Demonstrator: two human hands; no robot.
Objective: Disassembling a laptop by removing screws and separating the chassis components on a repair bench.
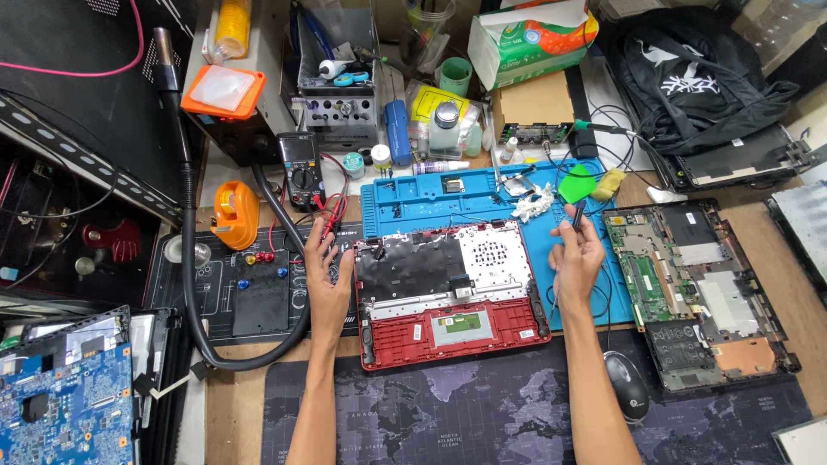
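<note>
Hands frame a red laptop shell (pixel 452 297) that lies face-down and opened on the bench, partly on a blue repair mat (pixel 431 200). Its long axis runs left to right across the view; the trackpad edge points toward the person and the hinge edge toward the mat's tray slots. Inside it show a black sheet on the left, a perforated white plate on the right, and a pale trackpad board low in the middle.

The left hand (pixel 326 275) rests flat with fingers loosely spread, touching the shell's left edge, its fingertips reaching up toward red and black meter leads (pixel 334 211). The right hand (pixel 575 258) sits just beside the shell's right edge, fingers curled together and pinching a thin dark tool (pixel 575 215). That tool stands nearly upright in the view, its upper end near a green pick (pixel 575 185).

To the right, a bare laptop base with green motherboard (pixel 698 293) lies with its long axis running away from the person. A black mouse (pixel 627 385) sits on a world-map desk mat (pixel 448 413) near the right forearm.
</note>
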